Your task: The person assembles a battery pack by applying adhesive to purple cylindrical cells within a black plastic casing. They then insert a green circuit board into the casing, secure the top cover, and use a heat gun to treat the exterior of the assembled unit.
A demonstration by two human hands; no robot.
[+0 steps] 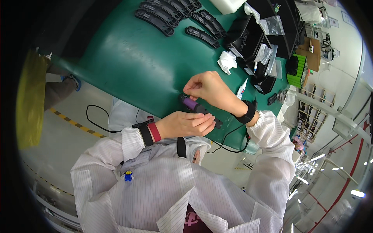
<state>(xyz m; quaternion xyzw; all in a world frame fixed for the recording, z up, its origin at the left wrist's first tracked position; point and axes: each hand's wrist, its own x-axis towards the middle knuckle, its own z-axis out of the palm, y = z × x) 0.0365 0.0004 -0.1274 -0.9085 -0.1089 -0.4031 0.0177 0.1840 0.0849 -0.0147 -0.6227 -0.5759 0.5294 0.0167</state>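
Near the front edge of the green table, my left hand (185, 125) is closed around a long black plastic part with a purple cylinder (189, 102) set in it. Its near end sticks out past my left fingertips. Over the part's far end, the fingers of my right hand (208, 90) are pinched together. Whatever they hold, if anything, is too small to make out. To the right of my right hand lies a small white tube (241, 89) with a narrow tip. A crumpled white tissue (227, 62) rests farther back.
Several curved black plastic housings (154, 22) lie in rows at the back of the green table (124, 58). Black bins (244, 37) holding clear plastic bags stand at the back right. Beside them is a green rack (299, 72). A black cable (233, 150) hangs at the front edge.
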